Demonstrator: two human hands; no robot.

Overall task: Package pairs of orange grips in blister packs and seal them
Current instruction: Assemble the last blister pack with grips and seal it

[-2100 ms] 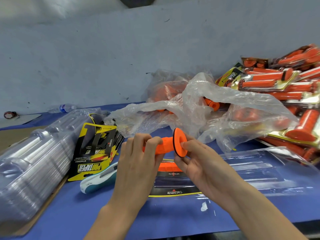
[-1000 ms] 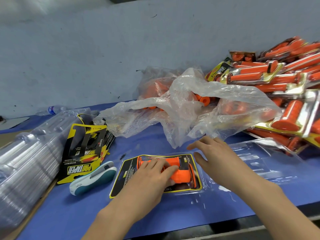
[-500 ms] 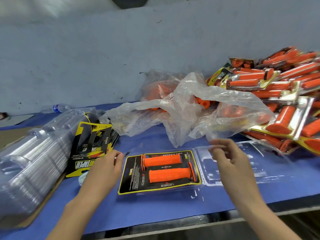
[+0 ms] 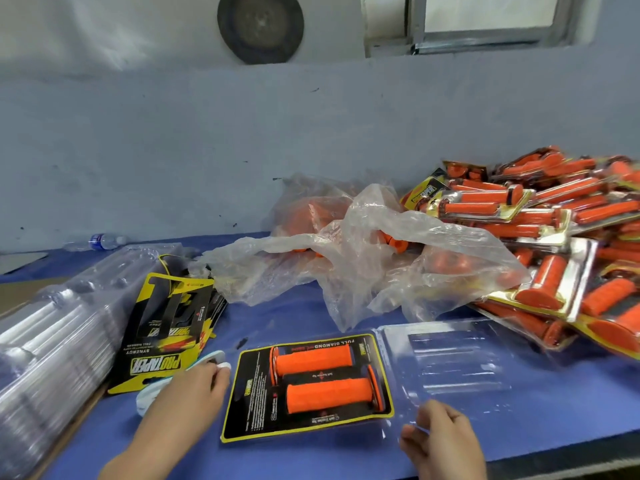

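From the head camera, take the open blister pack (image 4: 247, 393) as your anchor. The two orange grips (image 4: 313, 360) lie side by side in its left half on the printed card, with their flanges at opposite ends. The clear lid (image 4: 457, 362) lies folded out flat on its right side, so nothing is sealed yet.

Your left hand (image 4: 187, 400) is just left of the pack, its fingers curled over a white-and-teal tool (image 4: 147, 398). The tool is probably what does the sealing, though it is too blurred to be sure, and your thumb is hidden. Your right hand (image 4: 441, 441) sits at the pack's near right corner with its fingers loosely curled. I cannot tell whether they pinch the clear flange or only hover by it.

Several things could go wrong from here:
- The grips are round and merely resting, so a quick swing of the lid may roll one out of its well. The halves would then spring apart instead of seating.
- The lower grip's flange lies closest to the fold, so it is the likeliest part to catch.
- If you bring the tool in before the edges line up, you fix a crooked pack.
- The loose plastic bag (image 4: 363, 265) behind the pack trails toward it, and its film could get trapped under the lid.
- The pack lies close to the table's near edge, so a hard press from the far side could slide it off.
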